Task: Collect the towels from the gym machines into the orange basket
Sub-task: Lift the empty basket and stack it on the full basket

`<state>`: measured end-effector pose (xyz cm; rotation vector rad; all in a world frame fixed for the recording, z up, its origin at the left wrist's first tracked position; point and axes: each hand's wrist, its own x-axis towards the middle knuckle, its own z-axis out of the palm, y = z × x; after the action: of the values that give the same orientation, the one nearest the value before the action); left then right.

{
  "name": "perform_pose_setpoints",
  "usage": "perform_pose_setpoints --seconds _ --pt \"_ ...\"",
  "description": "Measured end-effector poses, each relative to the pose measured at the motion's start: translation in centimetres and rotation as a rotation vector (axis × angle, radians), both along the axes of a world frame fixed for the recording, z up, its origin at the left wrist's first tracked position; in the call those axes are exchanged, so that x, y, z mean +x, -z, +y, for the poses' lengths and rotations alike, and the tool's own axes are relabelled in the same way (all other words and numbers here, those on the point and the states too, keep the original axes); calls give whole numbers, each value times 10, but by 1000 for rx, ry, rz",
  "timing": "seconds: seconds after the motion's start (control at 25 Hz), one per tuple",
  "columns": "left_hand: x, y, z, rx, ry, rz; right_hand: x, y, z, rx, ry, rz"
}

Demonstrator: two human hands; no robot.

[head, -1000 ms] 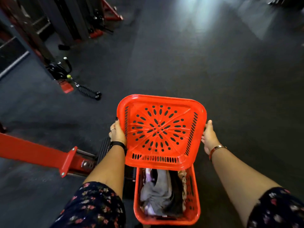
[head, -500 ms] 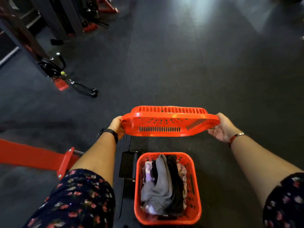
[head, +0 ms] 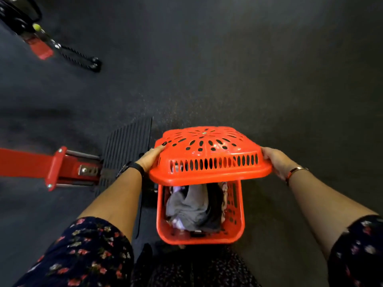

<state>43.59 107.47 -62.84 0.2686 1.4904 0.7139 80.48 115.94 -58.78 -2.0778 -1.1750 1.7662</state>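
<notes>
Orange lid (head: 209, 156) was held by both edges, tilted, just above the orange basket (head: 200, 236) on the floor. Left hand (head: 150, 157) & right hand (head: 275, 160) were clamped on lid rim. Towels (head: 192, 208) were piled inside the basket.

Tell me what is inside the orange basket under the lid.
The orange basket holds bunched towels, grey, dark and pale. The lid, held by the left hand and right hand, covers its far end.
</notes>
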Motion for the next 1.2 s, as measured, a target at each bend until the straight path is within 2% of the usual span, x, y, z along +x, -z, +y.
perform_pose_setpoints --seconds 0.12,0.28,0.4,0.64,0.88,1.08,1.2 --pt "10 50 -18 74 -56 92 17 52 -23 -55 -17 -30" --pt "10 139 -69 46 203 267 22 104 -70 -72 71 -10" --pt "29 121 -92 38 291 404 28 133 -102 -23 -45 -32" --pt "55 121 -113 -12 271 498 39 151 -130 -82 -163 -90" --pt "66 131 -123 -45 227 515 40 161 -153 -151 -103 -53" --pt "73 135 -122 -87 157 469 34 162 -149 -263 207 120" --pt "71 155 -132 -97 84 429 34 177 -149 -267 182 177"
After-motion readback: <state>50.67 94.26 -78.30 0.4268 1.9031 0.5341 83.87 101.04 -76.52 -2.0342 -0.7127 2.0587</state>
